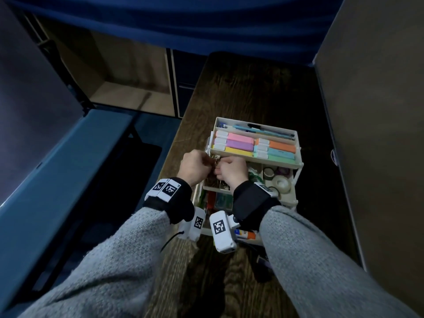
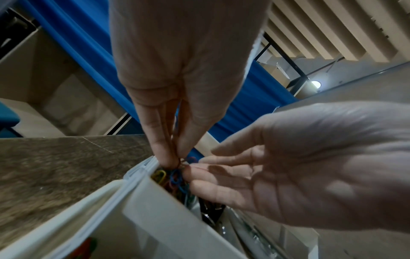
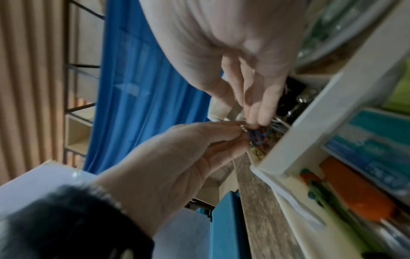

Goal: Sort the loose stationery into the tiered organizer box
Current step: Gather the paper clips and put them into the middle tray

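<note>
Left hand (image 2: 184,70) fingertips (image 2: 163,154) pinch a tangled clump of paper clips (image 2: 175,177) over the organizer box (image 1: 296,143) middle tier's left corner compartment; right hand (image 2: 310,166) fingers pinch at the same clump. Risk: tangle drags clips over the rim onto the table (image 1: 252,88).
</note>
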Demonstrator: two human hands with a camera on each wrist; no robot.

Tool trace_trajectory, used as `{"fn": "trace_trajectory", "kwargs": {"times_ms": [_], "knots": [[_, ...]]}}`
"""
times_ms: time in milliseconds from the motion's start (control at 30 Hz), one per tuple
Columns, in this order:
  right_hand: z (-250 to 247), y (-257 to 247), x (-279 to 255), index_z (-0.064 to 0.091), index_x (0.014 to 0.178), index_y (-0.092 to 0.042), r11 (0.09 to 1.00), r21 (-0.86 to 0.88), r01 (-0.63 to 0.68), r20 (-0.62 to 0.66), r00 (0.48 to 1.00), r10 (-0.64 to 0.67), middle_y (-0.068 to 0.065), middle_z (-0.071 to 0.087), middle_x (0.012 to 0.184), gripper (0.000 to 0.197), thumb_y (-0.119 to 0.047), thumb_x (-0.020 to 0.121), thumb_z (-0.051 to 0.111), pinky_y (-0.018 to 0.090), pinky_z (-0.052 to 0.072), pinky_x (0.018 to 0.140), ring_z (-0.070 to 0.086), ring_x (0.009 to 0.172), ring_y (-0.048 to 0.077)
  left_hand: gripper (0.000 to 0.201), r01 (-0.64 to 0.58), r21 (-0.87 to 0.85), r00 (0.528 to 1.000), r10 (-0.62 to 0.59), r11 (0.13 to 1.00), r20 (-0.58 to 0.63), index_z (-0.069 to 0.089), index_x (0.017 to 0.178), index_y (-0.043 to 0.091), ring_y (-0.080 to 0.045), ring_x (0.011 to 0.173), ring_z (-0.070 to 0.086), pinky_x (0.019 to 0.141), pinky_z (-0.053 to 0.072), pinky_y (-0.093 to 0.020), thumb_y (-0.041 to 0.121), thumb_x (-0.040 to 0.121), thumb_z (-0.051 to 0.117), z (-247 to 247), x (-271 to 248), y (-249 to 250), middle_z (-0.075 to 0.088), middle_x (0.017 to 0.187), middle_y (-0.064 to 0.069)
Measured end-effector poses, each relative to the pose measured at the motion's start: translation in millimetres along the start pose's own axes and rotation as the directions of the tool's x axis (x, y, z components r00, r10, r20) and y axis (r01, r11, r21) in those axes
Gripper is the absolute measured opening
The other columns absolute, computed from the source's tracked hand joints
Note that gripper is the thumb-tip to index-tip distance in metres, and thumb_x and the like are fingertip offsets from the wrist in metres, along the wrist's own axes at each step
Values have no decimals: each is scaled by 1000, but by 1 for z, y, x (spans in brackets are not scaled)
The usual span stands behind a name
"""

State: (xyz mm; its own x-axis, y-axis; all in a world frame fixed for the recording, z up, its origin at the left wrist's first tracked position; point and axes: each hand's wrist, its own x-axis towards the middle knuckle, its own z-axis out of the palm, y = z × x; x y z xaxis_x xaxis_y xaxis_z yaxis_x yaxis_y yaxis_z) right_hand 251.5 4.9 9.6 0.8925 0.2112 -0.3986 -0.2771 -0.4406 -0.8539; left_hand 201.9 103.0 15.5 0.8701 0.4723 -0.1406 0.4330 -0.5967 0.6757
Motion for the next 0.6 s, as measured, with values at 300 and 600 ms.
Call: {"fn": "trace_trajectory", "kwargs": {"times_ms": [300,600], "knots": [[-11,-2,-15,67,116,-16,961,-229,154,105,985,-133,8,67,119,34,-5,86,53,43,48,99,60,113,27,21,-39,37,999,39,999,-9,76,95,20,-20,93,66,87,53,-35,14,81,62,-2,-8,0,74,94,-4],[-36,6,-37,60,111,-21,886,-272,376,243,917,-315,7,56,125,37,3,91,42,37,50,91,60,108,22,17,-130,-8,988,129,992,-83,73,95,21,-15,89,67,84,54,-30,13,82,64,-4,-28,-14,73,94,0]]}}
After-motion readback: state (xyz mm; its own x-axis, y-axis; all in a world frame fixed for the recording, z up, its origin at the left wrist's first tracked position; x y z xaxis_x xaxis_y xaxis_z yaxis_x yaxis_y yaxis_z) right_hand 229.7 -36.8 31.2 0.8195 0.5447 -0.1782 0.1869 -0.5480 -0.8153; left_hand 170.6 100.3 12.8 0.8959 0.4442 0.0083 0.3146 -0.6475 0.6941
